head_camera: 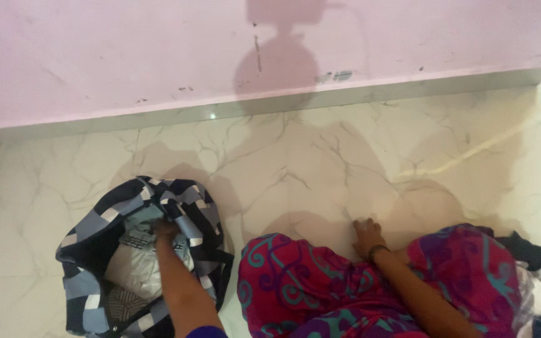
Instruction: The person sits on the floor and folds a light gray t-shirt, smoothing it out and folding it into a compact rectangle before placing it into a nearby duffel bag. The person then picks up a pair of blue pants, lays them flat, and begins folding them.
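Marble floor (320, 156) — left hand (165, 228) seemingly inside checked bag (89, 281).

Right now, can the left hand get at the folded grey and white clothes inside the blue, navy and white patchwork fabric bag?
Likely yes: the left hand is already inside the open patchwork bag, on the folded clothes; nothing blocks it.

Your left hand (165, 229) reaches into the open mouth of a blue, black and white checked bag (89, 281), its fingers hidden among the pale folded cloth (134, 266) inside, so the grip cannot be judged. Your right hand (368, 236) lies flat, palm down, on the marble floor (320, 156), just beyond your knees in pink patterned fabric (295, 281). Right of that hand sits a heap of dark clothes (533, 253).
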